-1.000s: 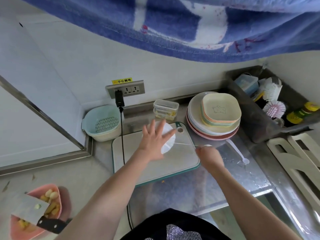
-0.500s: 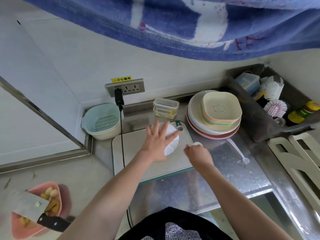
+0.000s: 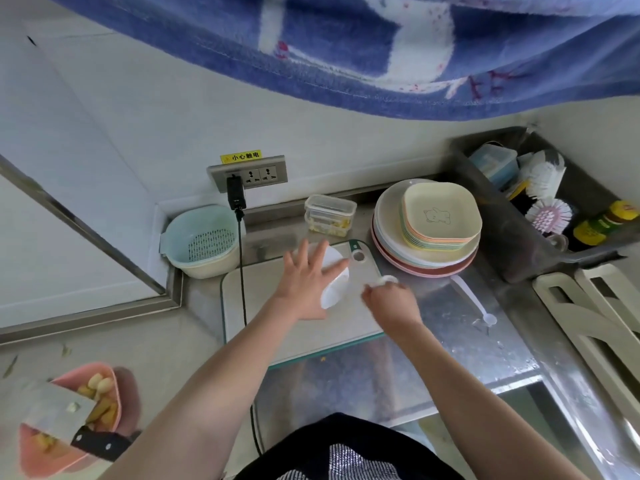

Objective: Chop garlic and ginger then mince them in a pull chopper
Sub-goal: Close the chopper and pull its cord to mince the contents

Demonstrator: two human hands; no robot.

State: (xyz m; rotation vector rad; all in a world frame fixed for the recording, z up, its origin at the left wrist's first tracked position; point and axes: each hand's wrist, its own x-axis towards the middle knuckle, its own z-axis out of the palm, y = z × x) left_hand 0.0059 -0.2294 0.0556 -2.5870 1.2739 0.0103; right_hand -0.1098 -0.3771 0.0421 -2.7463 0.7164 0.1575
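Note:
A white pull chopper point(image 3: 335, 285) stands on the pale cutting board point(image 3: 263, 306) near the board's far right corner. My left hand point(image 3: 306, 282) presses flat on the chopper's lid, fingers spread. My right hand point(image 3: 389, 301) sits just right of the chopper and grips its white pull handle point(image 3: 385, 280); the cord is not visible. At the lower left, a pink bowl point(image 3: 114, 379) holds garlic cloves and ginger pieces point(image 3: 98, 393), with a cleaver point(image 3: 45, 412) lying across it.
A teal and cream colander point(image 3: 204, 242) stands left of the board, under a wall socket with a black cable point(image 3: 241, 271) running over the board. A clear lidded box point(image 3: 329, 215), stacked plates point(image 3: 429, 230), a white spoon point(image 3: 472, 299) and a brush rack point(image 3: 540, 202) lie to the right.
My right hand, which held the cord pulled out to the right a second ago, has come back in beside the chopper. My left hand stays pressed on the lid.

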